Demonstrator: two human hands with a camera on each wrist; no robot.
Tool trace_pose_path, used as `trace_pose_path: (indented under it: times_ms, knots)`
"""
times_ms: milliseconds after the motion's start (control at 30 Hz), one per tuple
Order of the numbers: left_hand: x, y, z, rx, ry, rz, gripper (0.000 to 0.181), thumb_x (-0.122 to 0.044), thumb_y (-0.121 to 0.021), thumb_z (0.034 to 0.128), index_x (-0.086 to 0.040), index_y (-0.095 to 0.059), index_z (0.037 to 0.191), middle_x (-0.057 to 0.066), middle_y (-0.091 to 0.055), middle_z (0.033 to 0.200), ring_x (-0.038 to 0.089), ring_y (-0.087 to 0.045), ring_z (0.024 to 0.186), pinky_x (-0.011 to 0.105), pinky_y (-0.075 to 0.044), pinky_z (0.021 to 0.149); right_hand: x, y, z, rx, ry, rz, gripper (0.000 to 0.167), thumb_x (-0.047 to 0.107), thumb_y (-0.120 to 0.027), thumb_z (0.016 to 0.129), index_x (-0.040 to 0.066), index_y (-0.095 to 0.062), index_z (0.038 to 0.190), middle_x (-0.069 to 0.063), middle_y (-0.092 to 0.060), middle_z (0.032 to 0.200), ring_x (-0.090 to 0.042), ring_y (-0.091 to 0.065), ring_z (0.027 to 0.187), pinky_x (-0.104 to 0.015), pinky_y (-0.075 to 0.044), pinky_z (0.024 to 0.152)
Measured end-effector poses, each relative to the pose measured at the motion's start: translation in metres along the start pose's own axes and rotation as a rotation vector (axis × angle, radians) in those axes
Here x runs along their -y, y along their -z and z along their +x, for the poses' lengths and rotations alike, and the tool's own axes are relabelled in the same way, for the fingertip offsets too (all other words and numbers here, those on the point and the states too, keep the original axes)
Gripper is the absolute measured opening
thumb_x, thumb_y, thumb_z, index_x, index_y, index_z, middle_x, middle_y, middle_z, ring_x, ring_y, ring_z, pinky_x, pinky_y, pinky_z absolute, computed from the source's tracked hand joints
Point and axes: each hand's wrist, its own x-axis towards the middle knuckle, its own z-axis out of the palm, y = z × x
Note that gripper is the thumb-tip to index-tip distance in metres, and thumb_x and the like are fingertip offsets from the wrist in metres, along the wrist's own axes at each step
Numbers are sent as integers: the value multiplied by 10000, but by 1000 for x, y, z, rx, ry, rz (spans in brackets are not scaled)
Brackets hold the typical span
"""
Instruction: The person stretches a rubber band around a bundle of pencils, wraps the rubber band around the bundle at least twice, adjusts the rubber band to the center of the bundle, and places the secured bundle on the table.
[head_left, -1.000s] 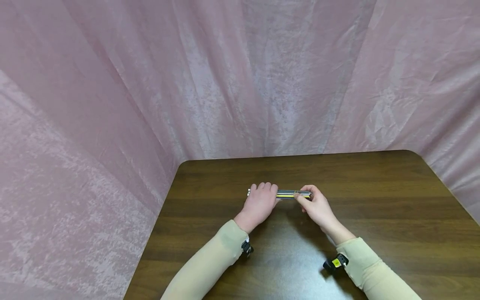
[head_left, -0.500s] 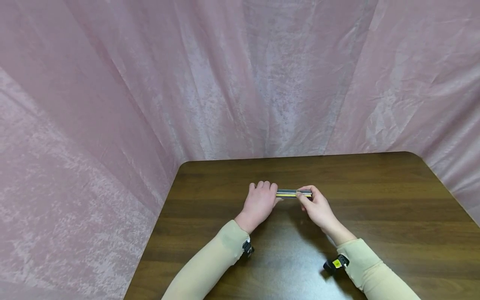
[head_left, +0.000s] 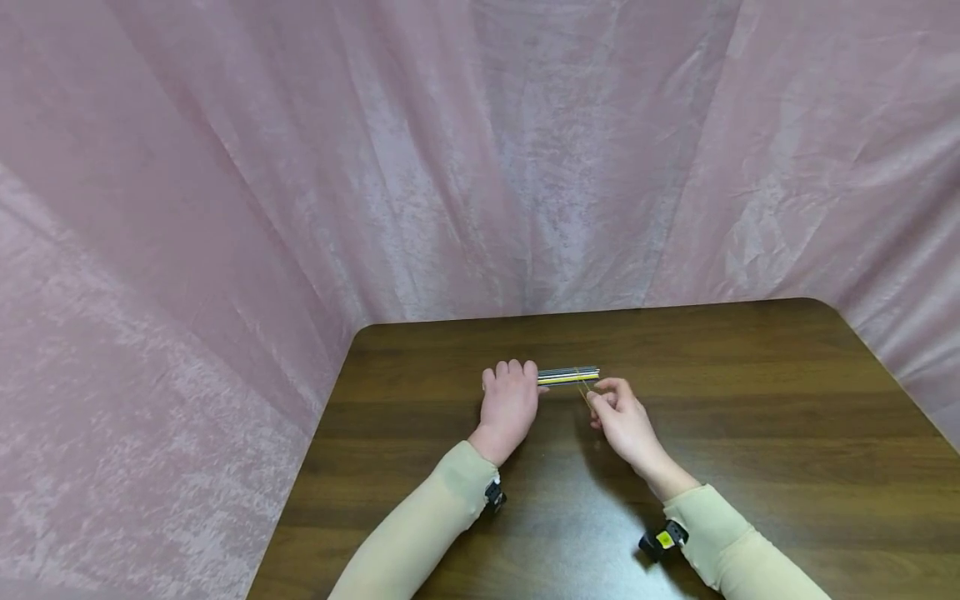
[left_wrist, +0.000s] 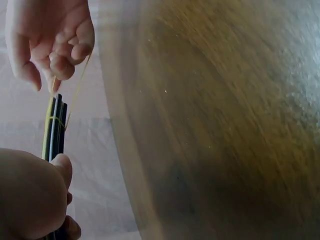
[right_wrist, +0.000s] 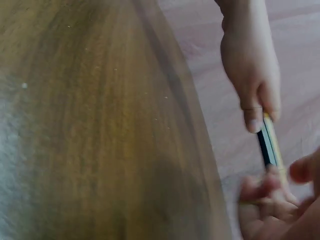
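Observation:
My left hand (head_left: 510,410) grips one end of a bundle of slim pencils (head_left: 557,377), dark, silver and yellow, held above the table. The bundle's other end sticks out toward the right. A thin yellow rubber band (left_wrist: 79,86) loops round the pencils near that free end. My right hand (head_left: 626,427) pinches the band and stretches it away from the bundle, as the left wrist view shows. In the right wrist view the bundle (right_wrist: 270,145) runs between both hands, and the right fingers are blurred. The left palm and fingers hide the gripped end.
The brown wooden table (head_left: 420,367) has rounded far corners. Pink velvety curtain (head_left: 450,167) hangs behind it and along the left side. A small black camera sits on each wrist, the right one (head_left: 662,540) with a yellow patch.
My right hand has let go of the pencils' free end and drawn back toward me, pulling the rubber band out. The left hand and bundle have shifted slightly left and up.

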Motion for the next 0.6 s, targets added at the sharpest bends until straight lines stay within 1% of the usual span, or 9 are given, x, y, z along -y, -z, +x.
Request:
trace_pose_path:
  times_ms: [67,133,167,233,333,400,500,533,600]
  knots:
    - [0,-3,0,15,10,-13,458,-580,-760,919,-150,-601,917,35,-608,808,222,-547,734,353,-298,639,1,1,-2,83,54,-92,155,74,-517,1096,-13,-623,1168,-64,-629,806,-157,-623,726,-267,-532,707]
    - [0,-7,-1,39,21,-38,449,-561,-760,929,-140,-604,931,48,-613,820,235,-543,738,375,-329,641,1,2,-4,201,145,-160,184,34,-495,1095,16,-677,1080,-59,-631,801,-172,-622,740,-299,-525,705]
    - [0,-10,-2,47,27,-48,448,-558,-757,931,-137,-604,935,54,-614,823,241,-546,740,387,-345,643,2,3,-5,258,201,-172,196,5,-493,1088,22,-686,1056,-65,-639,805,-182,-625,742,-322,-528,702]
    - [-1,-14,-3,54,43,-65,451,-553,-755,933,-130,-600,938,64,-612,821,249,-555,742,401,-370,642,1,3,-5,358,299,-156,200,-39,-505,1076,42,-678,1018,-63,-653,820,-184,-632,751,-343,-542,710]
    - [-2,-16,-4,36,62,-94,459,-549,-765,924,-123,-594,936,68,-609,804,257,-575,737,402,-378,629,-1,3,-6,465,371,-29,202,-99,-499,1057,14,-646,977,-108,-668,870,-210,-642,771,-332,-552,741]
    - [-3,-14,-3,30,74,-114,461,-542,-773,922,-121,-585,928,69,-607,790,255,-581,727,391,-367,611,-1,2,-8,526,371,66,172,-79,-501,1071,6,-620,981,-117,-673,902,-240,-650,804,-304,-549,775]
    - [-3,-12,-1,38,94,-144,458,-523,-779,930,-117,-568,915,71,-605,773,251,-581,706,372,-328,581,1,1,-12,626,376,191,108,-28,-485,1103,-52,-582,1062,-143,-677,940,-274,-656,875,-286,-531,859]
    - [-2,-11,-1,44,103,-156,455,-514,-779,937,-115,-562,910,72,-605,768,251,-581,701,365,-312,573,2,2,-13,641,377,225,111,-8,-475,1113,-66,-568,1093,-133,-672,943,-269,-664,911,-282,-525,908]
    - [-1,-10,1,60,123,-184,446,-495,-771,953,-111,-551,907,76,-601,767,253,-579,700,358,-300,566,4,2,-16,641,373,310,167,26,-447,1135,-118,-525,1163,-90,-654,935,-235,-681,1015,-277,-504,995]
